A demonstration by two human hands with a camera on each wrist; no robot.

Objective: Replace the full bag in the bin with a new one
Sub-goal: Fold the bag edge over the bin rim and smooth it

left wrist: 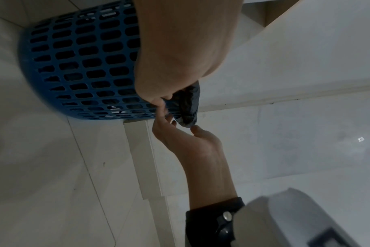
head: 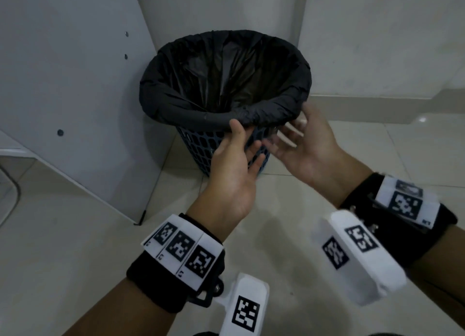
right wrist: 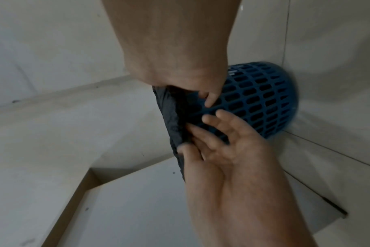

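A person's left hand (head: 234,164) and right hand (head: 305,144), fingers spread and gripping nothing, reach the near rim of a blue mesh bin (head: 201,152) on a tiled floor (head: 75,247). Its black bag (head: 176,91), cuffed over the rim, looks thin, soft and slippery, best pinched at that rolled cuff.

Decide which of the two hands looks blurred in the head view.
The right hand: its spread fingers smear beside the rim of the black bag. The left hand is sharp, thumb at that rim, fingers before the blue bin.
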